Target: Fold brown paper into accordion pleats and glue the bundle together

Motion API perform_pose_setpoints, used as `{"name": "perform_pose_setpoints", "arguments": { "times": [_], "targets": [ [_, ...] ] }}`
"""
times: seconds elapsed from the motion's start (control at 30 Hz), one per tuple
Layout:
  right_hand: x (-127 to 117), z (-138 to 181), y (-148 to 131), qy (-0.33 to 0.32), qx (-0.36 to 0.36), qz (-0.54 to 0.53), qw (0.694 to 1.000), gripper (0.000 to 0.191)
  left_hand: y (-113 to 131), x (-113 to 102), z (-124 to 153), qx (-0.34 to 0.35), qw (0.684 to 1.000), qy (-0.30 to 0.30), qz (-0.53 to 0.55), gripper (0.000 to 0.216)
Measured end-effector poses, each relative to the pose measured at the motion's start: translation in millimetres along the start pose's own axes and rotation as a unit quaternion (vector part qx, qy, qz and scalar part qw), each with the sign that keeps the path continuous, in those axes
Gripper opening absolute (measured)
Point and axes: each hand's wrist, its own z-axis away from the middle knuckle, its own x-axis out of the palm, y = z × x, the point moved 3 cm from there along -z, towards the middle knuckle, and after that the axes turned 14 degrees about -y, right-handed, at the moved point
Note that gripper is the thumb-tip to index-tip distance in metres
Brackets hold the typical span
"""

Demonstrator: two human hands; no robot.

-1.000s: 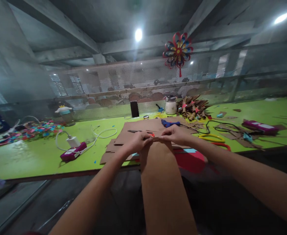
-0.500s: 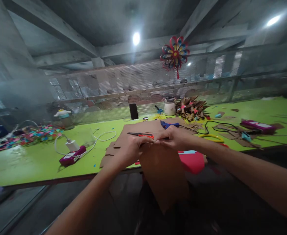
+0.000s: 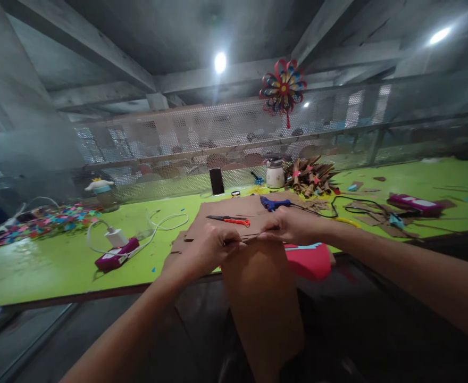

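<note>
Take clock directions from the top edge of the brown cardboard sheet (image 3: pixel 262 298), hanging toward six, in shadow past the front of the table (image 3: pixel 58 266); held at nine by the left hand (image 3: pixel 214 246), thumb and forefinger pinched narrow on the edge, and at three by the right hand (image 3: pixel 292 226), thumb and fingertips likewise closed on it; hard to tell how the hidden fingers lie underneath. Probably best to keep both pinches level and close, working along the edge in short, even stretches; avoid letting the loose length tug or twist.

Just beyond, between ten and eleven, note an orange-handled cutting tool (image 3: pixel 240 221) on flat cardboard (image 3: pixel 234 207); at one, a blue glue gun (image 3: pixel 274 204), best kept clear of the knuckles in case of heat; toward four, a red piece (image 3: pixel 308 264). Farther across the yellow-green surface: a purple power strip (image 3: pixel 116 257) at nine; coloured stars (image 3: pixel 52 221) toward ten; a pale jar (image 3: pixel 275 175) at half past twelve; a brown bundle (image 3: pixel 309 179) past one. Beyond, perforated mesh (image 3: pixel 170 133); above, just past twelve, a petalled ornament (image 3: pixel 283 88); overhead, grey ceiling beams (image 3: pixel 78 45).
</note>
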Motion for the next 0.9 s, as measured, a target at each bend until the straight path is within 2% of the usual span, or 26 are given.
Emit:
{"name": "perform_pose_setpoints", "arguments": {
  "times": [0.1, 0.27, 0.33, 0.43, 0.53, 0.67, 0.8, 0.9],
  "targets": [
    [0.6, 0.7, -0.3, -0.006, -0.014, 0.009, 1.0, 0.033, -0.3, -3.6, 0.3, 0.014, 0.999, -0.017, 0.029, 0.021],
    [0.7, 3.2, -2.0, -0.015, -0.04, 0.014, 0.999, 0.033, 2.2, -5.7, 2.3, 0.023, 0.99, -0.116, 0.078, 0.037],
    [-0.1, 4.7, -1.9, -0.022, -0.044, 0.015, 0.999, 0.032, 2.0, -4.2, 3.9, 0.009, 0.991, -0.115, 0.066, 0.039],
    [-0.2, 6.9, -0.3, -0.066, -0.046, -0.005, 0.997, 0.033, 1.5, -1.1, 6.2, -0.003, 0.996, -0.081, 0.032, 0.037],
    [-0.4, 9.8, 1.4, -0.095, -0.016, -0.027, 0.995, 0.038, 2.3, 0.4, 8.7, -0.002, 0.999, -0.052, -0.004, 0.034],
    [-0.9, 14.4, -6.0, -0.07, 0.002, -0.026, 0.997, 0.041, 4.0, -0.8, 12.9, 0.006, 0.999, -0.044, -0.013, 0.033],
    [3.2, 18.0, -12.8, -0.055, 0.016, -0.049, 0.997, 0.039, 3.0, 1.3, 17.1, 0.03, 0.996, -0.086, 0.011, 0.035],
    [4.3, 20.6, -13.9, -0.007, 0.009, -0.055, 0.998, 0.036, 2.4, 1.2, 20.0, 0.033, 0.995, -0.098, 0.007, 0.038]
  ]
}}
